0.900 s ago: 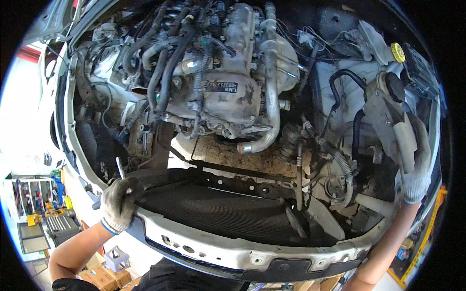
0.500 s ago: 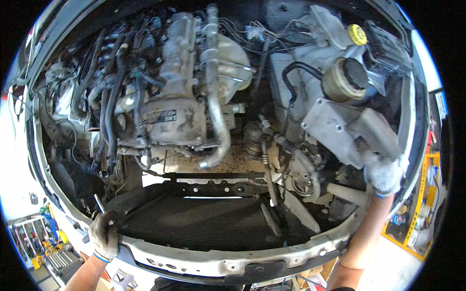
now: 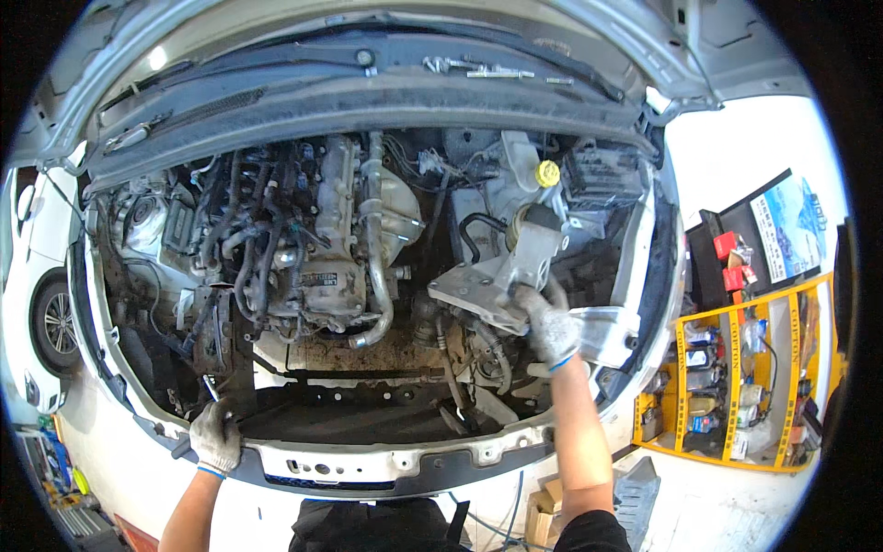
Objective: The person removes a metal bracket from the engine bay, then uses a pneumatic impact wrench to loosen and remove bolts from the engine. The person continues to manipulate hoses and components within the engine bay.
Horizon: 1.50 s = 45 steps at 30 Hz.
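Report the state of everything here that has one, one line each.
Left hand, closed around a metal tool
Right hand, closed on the metal bracket
Metal bracket, held in hand
Hood, raised
Yellow cap, on its reservoir
Metal pipe, lower end unconnected

Right fingers gripping bracket, bare engine

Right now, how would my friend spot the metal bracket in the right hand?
Find the big engine left of centre. To its right, the gloved right hand grips a pale grey metal bracket. Unlike the round reservoir behind it, it's flat and angular, with a holed upper end.
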Each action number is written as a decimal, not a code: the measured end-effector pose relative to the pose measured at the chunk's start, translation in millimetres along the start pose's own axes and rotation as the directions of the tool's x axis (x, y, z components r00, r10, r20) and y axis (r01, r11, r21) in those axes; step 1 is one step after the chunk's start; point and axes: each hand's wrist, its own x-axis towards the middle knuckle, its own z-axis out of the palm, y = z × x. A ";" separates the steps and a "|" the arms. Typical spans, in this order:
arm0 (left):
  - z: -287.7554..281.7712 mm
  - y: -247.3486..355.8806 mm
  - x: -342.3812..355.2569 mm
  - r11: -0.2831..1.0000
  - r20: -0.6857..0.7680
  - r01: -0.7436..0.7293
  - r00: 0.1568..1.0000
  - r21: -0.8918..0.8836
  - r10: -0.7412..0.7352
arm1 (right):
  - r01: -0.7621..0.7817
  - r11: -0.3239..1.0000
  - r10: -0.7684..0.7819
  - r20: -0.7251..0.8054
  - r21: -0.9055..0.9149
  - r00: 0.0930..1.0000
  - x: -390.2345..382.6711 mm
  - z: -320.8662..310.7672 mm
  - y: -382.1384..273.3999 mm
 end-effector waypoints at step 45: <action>18.6 -25.6 -5.1 0.999 0.094 -0.018 0.995 -0.038 0.022 | -0.192 0.208 0.723 -0.019 0.959 0.690 52.7 137.0 326.8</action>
